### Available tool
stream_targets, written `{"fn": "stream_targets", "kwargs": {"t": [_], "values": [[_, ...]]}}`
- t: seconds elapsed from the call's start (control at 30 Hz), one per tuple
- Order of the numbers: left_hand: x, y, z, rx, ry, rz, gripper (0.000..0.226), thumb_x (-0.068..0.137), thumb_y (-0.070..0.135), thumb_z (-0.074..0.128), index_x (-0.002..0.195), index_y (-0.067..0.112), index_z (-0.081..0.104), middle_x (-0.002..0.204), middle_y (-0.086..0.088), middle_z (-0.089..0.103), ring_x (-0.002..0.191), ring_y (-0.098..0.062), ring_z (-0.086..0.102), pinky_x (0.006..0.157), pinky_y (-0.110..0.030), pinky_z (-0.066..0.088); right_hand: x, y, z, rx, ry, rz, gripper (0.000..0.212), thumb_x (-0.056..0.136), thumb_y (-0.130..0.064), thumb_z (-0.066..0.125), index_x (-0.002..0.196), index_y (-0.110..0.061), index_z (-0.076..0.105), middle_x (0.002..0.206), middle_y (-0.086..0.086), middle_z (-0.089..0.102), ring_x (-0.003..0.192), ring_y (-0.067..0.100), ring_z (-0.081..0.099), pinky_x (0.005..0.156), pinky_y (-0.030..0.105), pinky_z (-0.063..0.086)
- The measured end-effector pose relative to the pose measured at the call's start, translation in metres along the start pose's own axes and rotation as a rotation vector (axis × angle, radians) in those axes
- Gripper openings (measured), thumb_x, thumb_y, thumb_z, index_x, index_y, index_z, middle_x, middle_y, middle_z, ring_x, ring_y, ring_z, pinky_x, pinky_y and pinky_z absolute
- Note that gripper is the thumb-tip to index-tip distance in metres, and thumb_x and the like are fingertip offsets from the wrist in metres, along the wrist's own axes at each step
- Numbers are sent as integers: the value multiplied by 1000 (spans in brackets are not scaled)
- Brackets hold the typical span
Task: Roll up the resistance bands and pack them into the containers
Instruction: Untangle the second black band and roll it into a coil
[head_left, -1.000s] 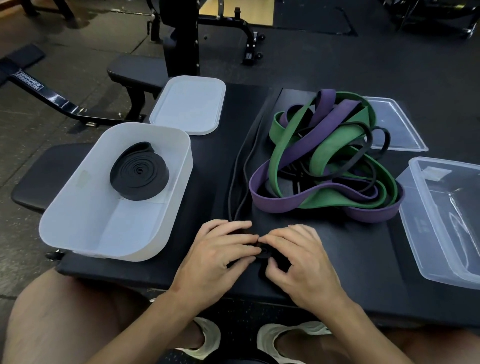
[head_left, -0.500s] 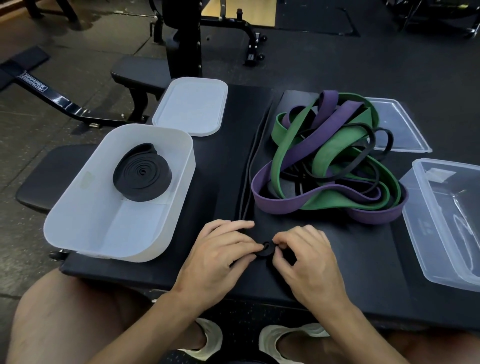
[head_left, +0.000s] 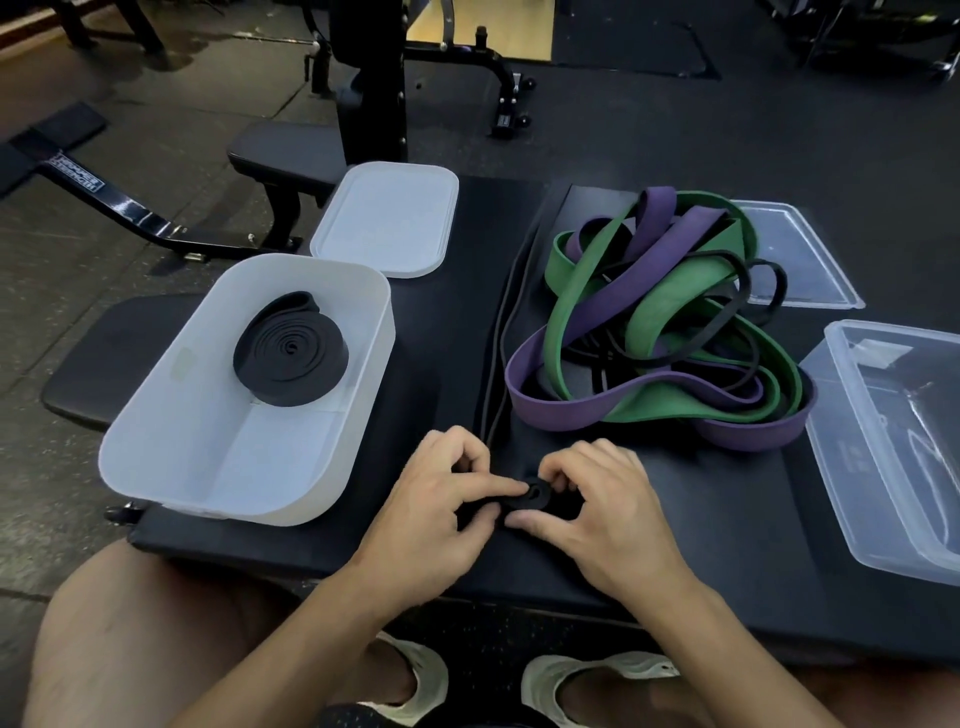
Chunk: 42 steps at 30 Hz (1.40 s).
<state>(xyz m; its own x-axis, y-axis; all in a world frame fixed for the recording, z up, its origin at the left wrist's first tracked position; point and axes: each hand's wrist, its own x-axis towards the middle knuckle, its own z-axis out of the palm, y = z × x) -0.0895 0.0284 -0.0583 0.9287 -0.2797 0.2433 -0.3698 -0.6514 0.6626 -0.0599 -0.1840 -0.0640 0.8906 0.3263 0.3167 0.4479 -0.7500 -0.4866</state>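
One thin black band (head_left: 535, 493) is at the start of its roll on the worktop's (head_left: 447, 332) near edge. The left hand (head_left: 436, 499) and right hand (head_left: 597, 509) both pinch its small coil, and the tail runs off beside the tangled pile (head_left: 649, 338). Next, I judge, the tail wants winding on tightly. Counted: one rolled band (head_left: 288, 358) inside the white container (head_left: 156, 467), one clear container (head_left: 852, 415), a white lid (head_left: 384, 218), a clear lid (head_left: 800, 260).

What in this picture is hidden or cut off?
Head view: the black roll is mostly covered by fingers of the left hand and right hand, which pinch it.
Head view: the clear container is cut off by the right edge.
Head view: the pile of bands is tangled; the count of thin black ones is unclear.
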Motion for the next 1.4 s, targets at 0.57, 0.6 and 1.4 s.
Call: {"fn": "stream_targets", "kwargs": {"t": [0.57, 0.6, 1.4], "values": [[11, 5, 4, 12, 83, -260, 36, 79, 68, 64, 73, 34, 57, 89, 20, 63, 108, -2, 50, 94, -17, 24, -5, -8, -2, 32, -88, -157, 43, 82, -43, 75, 119, -22, 72, 109, -16, 63, 104, 8, 56, 91, 35, 49], [12, 5, 3, 12, 67, -270, 35, 80, 67, 68, 72, 34, 57, 93, 20, 61, 110, -1, 47, 95, -17, 23, -6, -11, -1, -1, -76, -133, 47, 80, -52, 75, 117, -22, 71, 108, -16, 62, 102, 9, 56, 90, 34, 49], [6, -2, -16, 105, -203, -50, 44, 95, 66, 50, 135, 51, 56, 96, 20, 45, 102, -4, 47, 103, -24, 28, -8, -4, -6, 144, -288, -201, 34, 89, -47, 72, 119, -32, 65, 114, -24, 53, 110, 1, 47, 106, 29, 34]]}}
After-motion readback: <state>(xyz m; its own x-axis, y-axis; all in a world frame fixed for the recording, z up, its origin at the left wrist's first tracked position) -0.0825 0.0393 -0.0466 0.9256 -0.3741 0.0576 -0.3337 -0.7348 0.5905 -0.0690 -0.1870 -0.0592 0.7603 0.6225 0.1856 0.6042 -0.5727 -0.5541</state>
